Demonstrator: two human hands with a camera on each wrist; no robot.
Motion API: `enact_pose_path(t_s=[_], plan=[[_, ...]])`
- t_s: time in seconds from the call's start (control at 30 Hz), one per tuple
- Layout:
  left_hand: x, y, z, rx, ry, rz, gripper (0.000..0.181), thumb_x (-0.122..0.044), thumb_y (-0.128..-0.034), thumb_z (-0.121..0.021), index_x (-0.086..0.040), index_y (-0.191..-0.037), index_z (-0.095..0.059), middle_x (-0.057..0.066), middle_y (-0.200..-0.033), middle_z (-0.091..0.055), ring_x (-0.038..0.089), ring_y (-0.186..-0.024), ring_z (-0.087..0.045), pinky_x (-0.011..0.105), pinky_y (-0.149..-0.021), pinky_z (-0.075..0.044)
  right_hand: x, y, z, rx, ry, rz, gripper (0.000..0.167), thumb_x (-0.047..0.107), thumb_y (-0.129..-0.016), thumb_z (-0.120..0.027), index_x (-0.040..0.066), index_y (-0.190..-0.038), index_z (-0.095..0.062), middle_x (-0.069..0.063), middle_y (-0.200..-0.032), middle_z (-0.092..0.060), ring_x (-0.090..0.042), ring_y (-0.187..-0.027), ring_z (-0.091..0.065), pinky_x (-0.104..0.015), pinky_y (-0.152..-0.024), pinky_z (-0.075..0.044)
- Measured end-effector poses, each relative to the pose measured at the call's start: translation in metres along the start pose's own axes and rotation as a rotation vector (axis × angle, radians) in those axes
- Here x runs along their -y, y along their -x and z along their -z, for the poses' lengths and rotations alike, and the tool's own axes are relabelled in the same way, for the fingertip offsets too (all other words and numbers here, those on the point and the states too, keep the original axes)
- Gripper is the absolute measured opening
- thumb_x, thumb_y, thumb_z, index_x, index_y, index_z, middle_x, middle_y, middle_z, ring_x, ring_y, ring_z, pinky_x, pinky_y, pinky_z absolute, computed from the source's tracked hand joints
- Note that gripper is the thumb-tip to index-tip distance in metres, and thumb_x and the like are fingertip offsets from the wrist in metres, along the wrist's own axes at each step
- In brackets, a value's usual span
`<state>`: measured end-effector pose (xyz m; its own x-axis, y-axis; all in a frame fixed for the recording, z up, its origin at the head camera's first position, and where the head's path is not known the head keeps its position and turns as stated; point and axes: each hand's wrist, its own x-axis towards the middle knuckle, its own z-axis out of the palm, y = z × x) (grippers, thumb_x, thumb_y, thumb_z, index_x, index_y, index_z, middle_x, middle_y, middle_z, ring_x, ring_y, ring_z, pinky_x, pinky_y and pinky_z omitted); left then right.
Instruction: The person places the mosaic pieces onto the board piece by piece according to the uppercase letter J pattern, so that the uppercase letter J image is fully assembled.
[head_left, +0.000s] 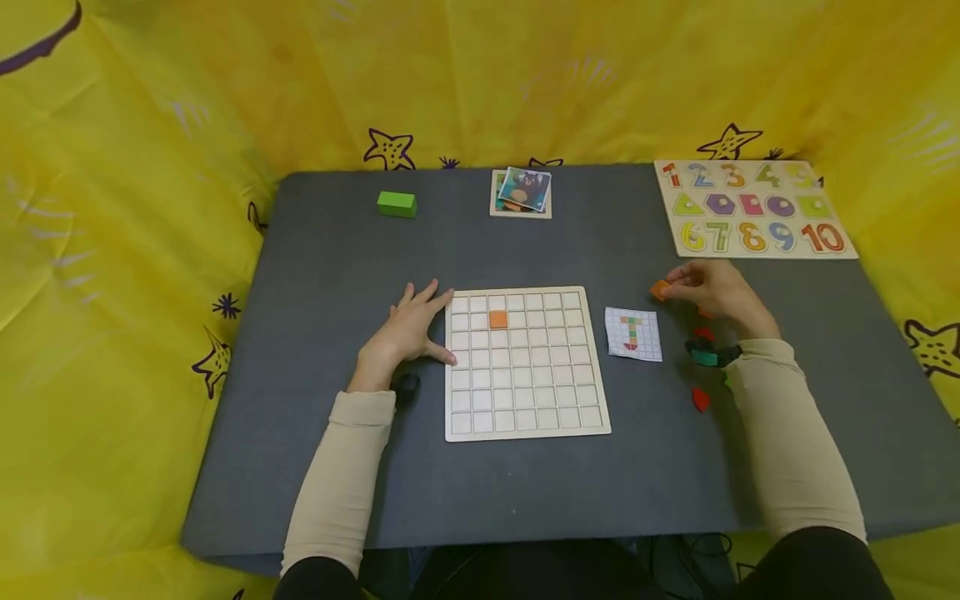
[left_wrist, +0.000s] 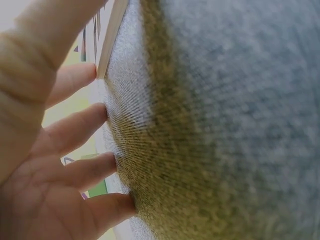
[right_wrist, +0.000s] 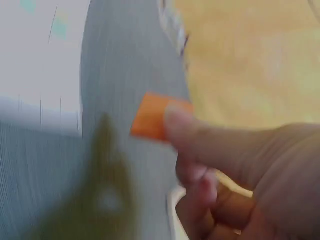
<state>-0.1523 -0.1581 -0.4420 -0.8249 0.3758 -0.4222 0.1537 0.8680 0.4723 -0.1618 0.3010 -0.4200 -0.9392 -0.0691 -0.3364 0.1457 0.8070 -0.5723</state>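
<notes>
left hand (head_left: 405,332), spread wide, probably steadies the wooden grid board (head_left: 522,356); right hand (head_left: 716,287) pinches an orange square tile (right_wrist: 149,118).

Hung with yellow, starfish-printed cloth (head_left: 510,75) beyond and left of the right grip (head_left: 716,292), furnished with a grey counter (head_left: 322,250) beneath it, and showing dark cables (head_left: 687,557) past the counter's near edge.

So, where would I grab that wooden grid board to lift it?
Take the wooden grid board by its left and right edges, one hand from each side: it's thin and lies flat, so its rim is probably the easiest grip. The left hand touches the left edge; the orange square tile on top suggests keeping it level.
</notes>
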Motion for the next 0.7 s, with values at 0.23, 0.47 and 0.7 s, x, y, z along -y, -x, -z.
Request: enact_pose_path(t_s=[0.23, 0.47, 0.7], plan=[[0.000, 0.000, 0.001, 0.003, -0.006, -0.006, 0.118, -0.035, -0.0736, -0.093, -0.016, -0.166, -0.022, 0.016, -0.176, -0.005, 0.050, -0.160, 0.006, 0.076, -0.123, -0.013, 0.059, -0.016, -0.045, 0.108, -0.007, 0.265, 0.022, 0.017, -0.097, -0.073, -0.002, -0.107, -0.070, -0.018, -0.100, -0.074, -0.015, -0.082, -0.059, -0.020, -0.072, -0.045], [0.000, -0.001, 0.000, 0.002, -0.010, 0.010, 0.119, -0.035, -0.0730, -0.094, -0.018, -0.167, -0.022, 0.014, -0.176, -0.006, 0.049, -0.161, 0.006, 0.074, -0.124, -0.013, 0.096, -0.028, -0.077, 0.165, -0.009, 0.327, 0.016, 0.016, -0.094, -0.077, 0.002, -0.101, -0.077, -0.016, -0.101, -0.077, -0.022, -0.087, -0.059, -0.025, -0.075, -0.044], [-0.003, 0.001, 0.002, 0.000, 0.002, 0.010, 0.119, -0.033, -0.0725, -0.094, -0.016, -0.166, -0.023, 0.015, -0.176, -0.006, 0.049, -0.161, 0.006, 0.075, -0.124, -0.012, 0.122, -0.038, -0.097, 0.207, -0.001, 0.358, 0.012, 0.017, -0.092, -0.079, 0.007, -0.097, -0.082, -0.012, -0.099, -0.081, -0.022, -0.089, -0.065, -0.028, -0.077, -0.045]])
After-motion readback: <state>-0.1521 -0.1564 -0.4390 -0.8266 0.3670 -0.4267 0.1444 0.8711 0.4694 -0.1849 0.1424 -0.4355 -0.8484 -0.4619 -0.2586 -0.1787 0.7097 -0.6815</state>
